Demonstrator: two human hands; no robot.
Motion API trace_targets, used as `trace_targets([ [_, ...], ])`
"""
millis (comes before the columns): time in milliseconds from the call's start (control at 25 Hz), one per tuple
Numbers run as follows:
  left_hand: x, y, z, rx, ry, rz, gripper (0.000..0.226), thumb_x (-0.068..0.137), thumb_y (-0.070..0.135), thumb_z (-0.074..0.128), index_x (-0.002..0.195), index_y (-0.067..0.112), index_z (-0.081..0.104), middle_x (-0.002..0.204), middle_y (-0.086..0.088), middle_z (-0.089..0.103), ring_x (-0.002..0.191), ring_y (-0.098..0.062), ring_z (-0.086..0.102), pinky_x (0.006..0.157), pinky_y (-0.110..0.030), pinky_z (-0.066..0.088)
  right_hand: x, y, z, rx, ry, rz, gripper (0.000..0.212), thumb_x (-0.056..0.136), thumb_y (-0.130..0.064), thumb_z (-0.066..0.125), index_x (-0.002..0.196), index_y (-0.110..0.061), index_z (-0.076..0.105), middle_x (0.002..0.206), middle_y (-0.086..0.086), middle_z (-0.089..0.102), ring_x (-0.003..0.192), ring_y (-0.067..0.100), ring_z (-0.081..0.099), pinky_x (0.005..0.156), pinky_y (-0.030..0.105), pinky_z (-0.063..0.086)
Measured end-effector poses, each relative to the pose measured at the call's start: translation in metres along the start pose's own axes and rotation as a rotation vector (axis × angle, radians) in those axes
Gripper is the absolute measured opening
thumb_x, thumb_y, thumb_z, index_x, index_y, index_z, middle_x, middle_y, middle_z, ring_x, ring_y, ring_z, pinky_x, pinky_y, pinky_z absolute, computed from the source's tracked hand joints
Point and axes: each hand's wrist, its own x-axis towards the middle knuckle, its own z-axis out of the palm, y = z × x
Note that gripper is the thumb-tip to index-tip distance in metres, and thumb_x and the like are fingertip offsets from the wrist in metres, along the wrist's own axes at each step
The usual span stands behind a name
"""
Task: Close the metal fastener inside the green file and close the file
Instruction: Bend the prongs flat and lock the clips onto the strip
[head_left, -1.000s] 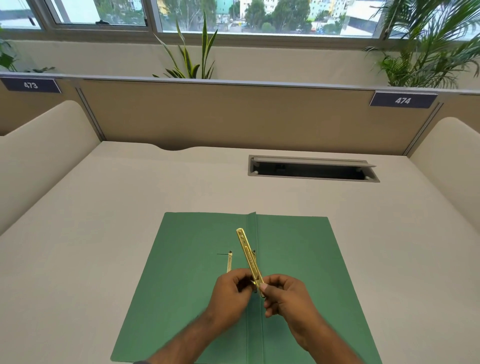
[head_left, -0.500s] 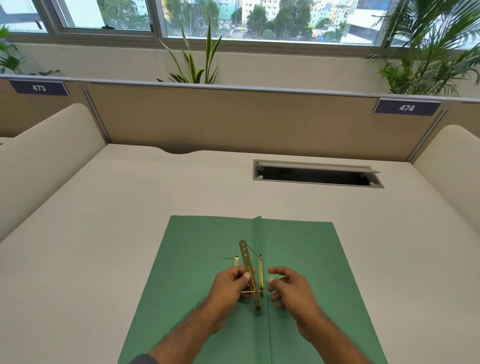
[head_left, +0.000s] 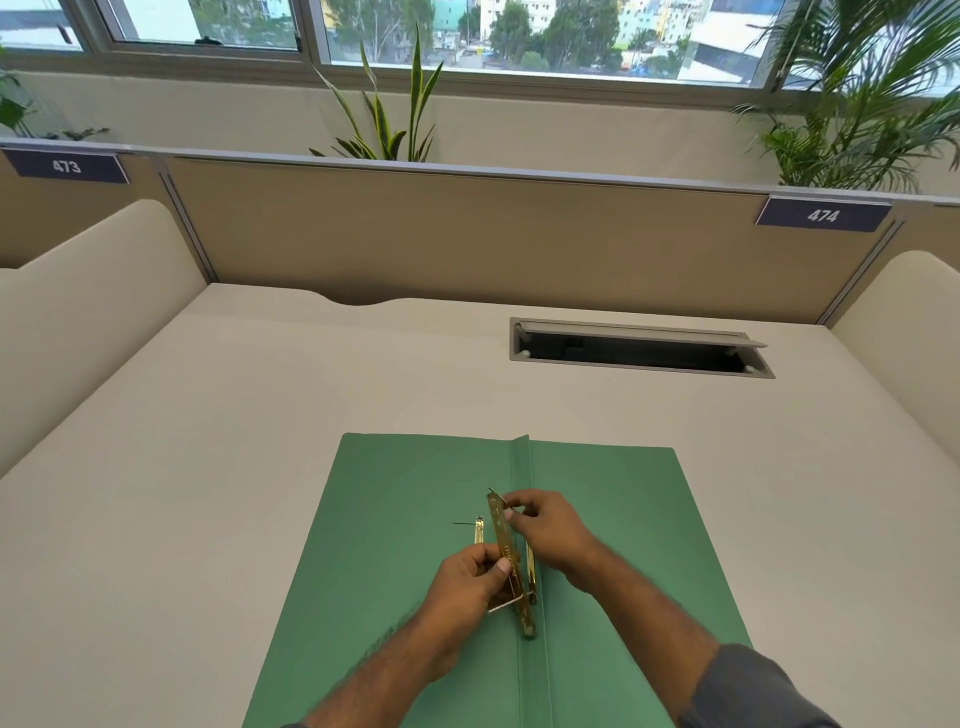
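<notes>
A pale beige bench (head_left: 260, 441) sits in an office cubicle with tan partition panels, leafy plants behind them and a window onto buildings and trees. A grey cable slot (head_left: 639, 347) is cut into the bench towards the back. Near the front edge lies the thin green card file (head_left: 400, 519), spread open and flat, its spine fold running away from the person.

Along that fold the long brass-coloured metal fastener bar (head_left: 511, 566) stands tilted on edge. The left hand (head_left: 467, 587) pinches its middle between thumb and fingers; the right hand (head_left: 550, 530) pinches its far end. A thin prong sticks out sideways near the bar's near end, and a small brass slider (head_left: 478, 531) lies just to the left on the file.

The bar most likely needs both prongs through its holes before it is pressed flat, so keeping it level while the far end is lined up should help. The prongs then fold down and the cover swings over.

Dark blue partition plates read 473 (head_left: 66, 166) and 474 (head_left: 823, 214). Stamped lettering on the bar is too small to read.
</notes>
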Motion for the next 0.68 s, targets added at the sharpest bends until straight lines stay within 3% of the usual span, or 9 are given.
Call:
trace_targets([
  [80, 0.001, -0.001, 0.0, 0.008, 0.008, 0.007, 0.017, 0.098, 0.006, 0.054, 0.1, 0.007, 0.071, 0.079, 0.001, 0.076, 0.081, -0.016, 0.073, 0.077, -0.025, 0.058, -0.002, 0.004, -0.005, -0.016, 0.0, 0.007, 0.015, 0.094, -0.026, 0.058, 0.092, -0.019, 0.071, 0.08, -0.006, 0.061, 0.073, 0.008, 0.054, 0.067, 0.024, 0.044],
  [200, 0.001, -0.004, -0.001, 0.011, 0.019, 0.005, 0.018, 0.097, 0.007, 0.055, 0.099, 0.011, 0.072, 0.079, 0.004, 0.077, 0.08, -0.012, 0.074, 0.07, -0.019, 0.056, -0.009, 0.012, -0.016, 0.065, -0.099, 0.002, 0.021, 0.094, -0.034, 0.056, 0.097, -0.019, 0.071, 0.077, -0.003, 0.058, 0.07, 0.009, 0.051, 0.065, 0.025, 0.047],
  [440, 0.003, -0.005, 0.002, 0.02, 0.026, 0.017, 0.019, 0.098, 0.009, 0.054, 0.099, 0.012, 0.073, 0.081, 0.003, 0.076, 0.08, -0.011, 0.073, 0.074, -0.022, 0.057, -0.013, 0.027, -0.023, 0.266, -0.124, 0.005, 0.029, 0.098, -0.034, 0.048, 0.103, -0.016, 0.07, 0.087, 0.006, 0.057, 0.078, 0.017, 0.051, 0.071, 0.025, 0.049],
  [680, 0.001, -0.004, 0.004, 0.005, 0.021, -0.007, 0.021, 0.1, 0.011, 0.052, 0.1, 0.011, 0.072, 0.074, 0.006, 0.076, 0.072, -0.006, 0.073, 0.065, -0.015, 0.055, -0.013, 0.039, -0.023, 0.425, -0.107, 0.017, 0.036, 0.098, -0.033, 0.046, 0.1, -0.005, 0.068, 0.086, 0.009, 0.057, 0.08, 0.019, 0.052, 0.073, 0.028, 0.049],
])
